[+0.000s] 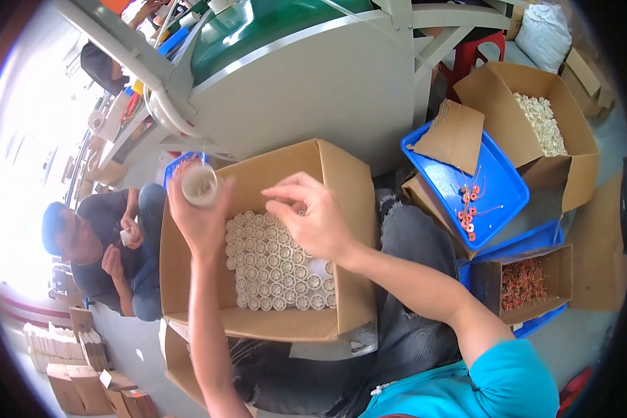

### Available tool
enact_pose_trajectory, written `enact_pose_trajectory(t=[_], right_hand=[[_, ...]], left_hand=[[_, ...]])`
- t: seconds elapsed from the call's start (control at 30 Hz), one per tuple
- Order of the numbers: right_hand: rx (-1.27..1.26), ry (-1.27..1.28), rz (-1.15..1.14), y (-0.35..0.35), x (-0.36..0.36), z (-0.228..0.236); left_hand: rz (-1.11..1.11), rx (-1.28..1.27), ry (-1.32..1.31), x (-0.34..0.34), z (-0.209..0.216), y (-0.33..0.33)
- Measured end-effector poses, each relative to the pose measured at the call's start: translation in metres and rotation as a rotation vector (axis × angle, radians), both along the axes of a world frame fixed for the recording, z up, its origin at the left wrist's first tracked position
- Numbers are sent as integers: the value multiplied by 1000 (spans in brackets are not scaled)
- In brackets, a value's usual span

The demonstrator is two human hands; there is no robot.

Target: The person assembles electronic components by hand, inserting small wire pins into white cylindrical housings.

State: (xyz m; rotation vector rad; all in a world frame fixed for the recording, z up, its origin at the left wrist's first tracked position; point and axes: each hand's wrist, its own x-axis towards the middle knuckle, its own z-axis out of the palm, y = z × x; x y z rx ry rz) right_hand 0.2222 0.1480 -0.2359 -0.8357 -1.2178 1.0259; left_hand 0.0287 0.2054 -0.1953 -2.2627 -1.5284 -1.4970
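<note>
My left hand (200, 223) is closed around a white round cup-shaped part (200, 186), held up over the left side of an open cardboard box (258, 326). The part's hollow mouth faces up; its inside is too blurred to make out. My right hand (306, 212) hovers over the box, with thumb and forefinger a little apart and nothing visible between them. Below both hands, many round white parts (279, 261) with ribbed centres stand in close rows in the box. A pale bare patch of the layer shows at its right side.
At right are a blue tray (498, 198) with red wired pieces (470, 209) and a cardboard flap (456, 136), a small box of red wired pieces (524, 282), and a large box of white pieces (540, 122). A co-worker (111, 244) sits left. A green-topped machine (306, 90) stands ahead.
</note>
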Motion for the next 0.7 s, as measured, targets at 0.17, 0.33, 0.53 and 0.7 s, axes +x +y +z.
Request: enact_pose_trajectory(t=[0.17, 0.33, 0.53, 0.7], right_hand=[[-11, -204, 12, -6, -11, -23], [-1, -297, 141, -21, -29, -34], [-97, -254, 244, -24, -24, -27], [-61, -170, 214, -21, -18, -22]], left_hand=[[23, 223, 87, 60, 72, 136], [185, 400, 226, 74, 102, 256], [562, 149, 317, 68, 76, 313], [351, 483, 432, 72, 85, 294]])
